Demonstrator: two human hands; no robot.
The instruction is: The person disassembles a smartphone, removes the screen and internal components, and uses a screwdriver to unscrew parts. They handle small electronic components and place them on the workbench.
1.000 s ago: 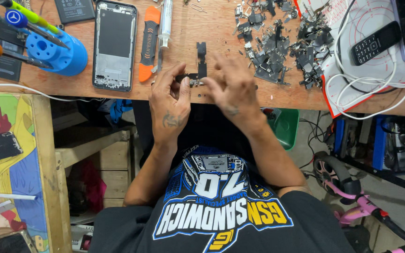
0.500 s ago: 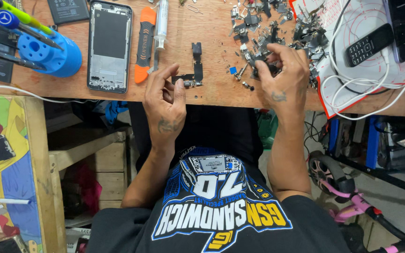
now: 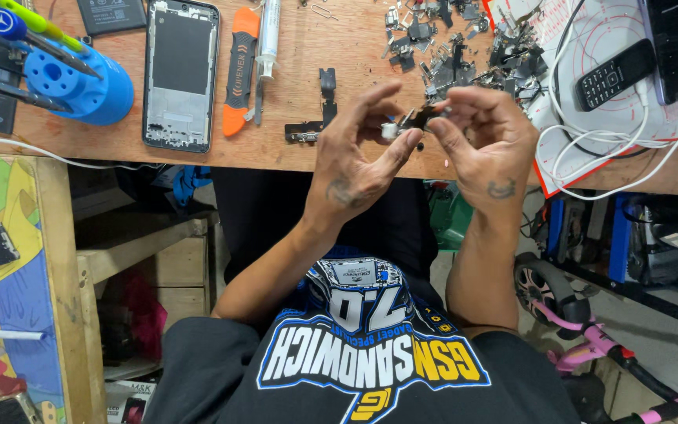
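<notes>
A wooden bench (image 3: 292, 153) carries a phone frame (image 3: 180, 74), an orange pry tool (image 3: 239, 71) and a heap of dark scrap parts (image 3: 464, 59). A blue holder (image 3: 80, 90) has screwdrivers (image 3: 29, 23) stuck in it. Above the bench's front edge, the left hand (image 3: 359, 161) and right hand (image 3: 484, 145) both pinch a small part (image 3: 411, 119) between their fingertips.

blue tool stand (image 3: 80, 90), orange pry tool (image 3: 239, 71), black keypad phone (image 3: 615, 74).
</notes>
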